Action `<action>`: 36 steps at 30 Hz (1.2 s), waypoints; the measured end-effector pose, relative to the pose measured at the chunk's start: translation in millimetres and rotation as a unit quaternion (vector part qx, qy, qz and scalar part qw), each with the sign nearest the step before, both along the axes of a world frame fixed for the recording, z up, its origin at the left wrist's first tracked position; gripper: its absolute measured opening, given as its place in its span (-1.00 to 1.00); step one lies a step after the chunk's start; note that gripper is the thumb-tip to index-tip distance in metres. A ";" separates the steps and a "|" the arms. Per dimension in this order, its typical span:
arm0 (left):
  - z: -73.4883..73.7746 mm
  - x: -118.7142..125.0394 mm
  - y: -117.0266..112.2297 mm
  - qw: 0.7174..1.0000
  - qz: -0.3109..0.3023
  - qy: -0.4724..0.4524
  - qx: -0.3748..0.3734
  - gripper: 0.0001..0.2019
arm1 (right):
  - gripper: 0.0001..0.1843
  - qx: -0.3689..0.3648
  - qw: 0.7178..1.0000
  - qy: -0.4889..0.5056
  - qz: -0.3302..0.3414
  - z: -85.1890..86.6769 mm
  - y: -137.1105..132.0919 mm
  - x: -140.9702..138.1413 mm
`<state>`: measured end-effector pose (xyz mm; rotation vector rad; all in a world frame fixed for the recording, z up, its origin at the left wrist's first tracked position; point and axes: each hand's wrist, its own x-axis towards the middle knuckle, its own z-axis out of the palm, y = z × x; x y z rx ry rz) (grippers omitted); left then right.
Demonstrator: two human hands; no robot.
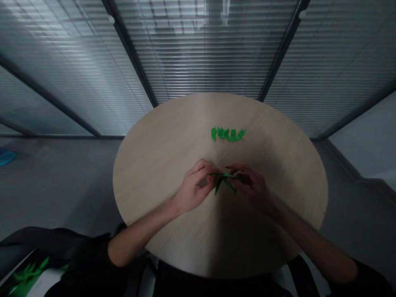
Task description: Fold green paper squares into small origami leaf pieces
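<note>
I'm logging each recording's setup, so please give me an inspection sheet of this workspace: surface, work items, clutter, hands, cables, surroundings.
Surface: wood-toned table with a rounded edge, shadowed toward the near right.
Work items: spiky green piece between the hands; small green leaves in a row beyond it.
Clutter: more green stems at lower left, by a white item.
Hands: left hand pinches the spiky green piece; right hand is at its other end, grip unclear in shadow.
Cables: nothing seen.
Surroundings: blinds behind the table, grey floor, blue object at far left.
</note>
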<state>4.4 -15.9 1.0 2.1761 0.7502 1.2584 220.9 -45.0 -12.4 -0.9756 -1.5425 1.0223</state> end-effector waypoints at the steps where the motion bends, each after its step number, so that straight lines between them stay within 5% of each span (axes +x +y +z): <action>1: -0.3 0.1 -0.1 1.000 0.002 0.004 0.000 -0.83 | -0.75 -0.013 1.000 0.004 0.008 0.0 -0.1 -0.1; 6: -3.2 0.9 -2.3 0.999 -0.009 0.010 -0.049 -0.83 | -0.85 -0.006 1.000 -0.009 0.005 0.8 -0.5 -0.9; 14: -3.6 2.1 -7.8 0.991 -0.013 -0.017 -0.134 -0.88 | -0.81 0.155 0.984 -0.079 -0.029 2.6 0.0 0.2; 25: -0.1 1.2 -6.0 0.998 -0.019 -0.043 -0.043 -0.95 | -0.82 0.234 0.964 -0.117 -0.047 -0.8 -2.4 2.8; 36: -7.3 -0.1 -12.1 0.998 0.007 -0.032 -0.062 -0.89 | -0.81 0.233 0.966 -0.100 -0.043 -3.2 -1.7 2.7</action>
